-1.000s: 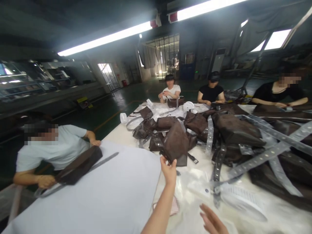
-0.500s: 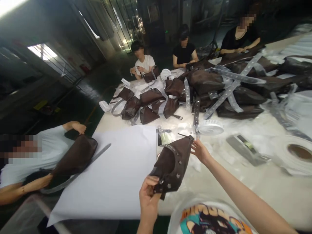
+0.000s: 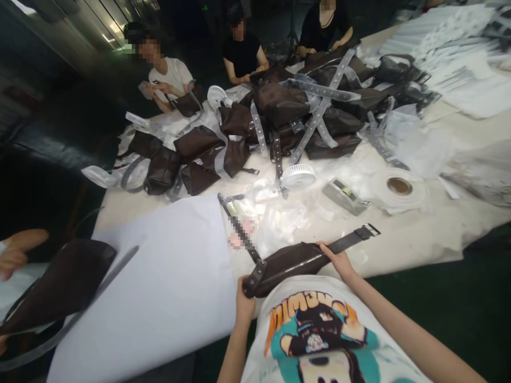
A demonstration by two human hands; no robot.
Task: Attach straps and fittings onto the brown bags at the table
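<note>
A dark brown leather-look handbag [image 3: 293,266] lies along the near table edge, close against my printed shirt. My left hand [image 3: 245,298] grips its left end, with most of the fingers hidden behind the bag. At the other end, my right hand [image 3: 337,258] holds the upper edge beside the strap. A buckled strap [image 3: 355,238] stretches out to the right, its metal buckle outermost. From the left end a studded strap [image 3: 241,231] runs away from me across the table.
Brown bags [image 3: 283,103] with plastic-wrapped straps are heaped at the back. A white fan [image 3: 298,176], a tape dispenser [image 3: 346,196] and a white roll [image 3: 415,191] stand nearer. White sheeting [image 3: 167,276] covers the left side. A co-worker there handles another bag [image 3: 66,282]; several people sit opposite.
The bag has come down from mid-air to the table edge near my body and now lies sideways, straps spread out. My view has swung to the right.
</note>
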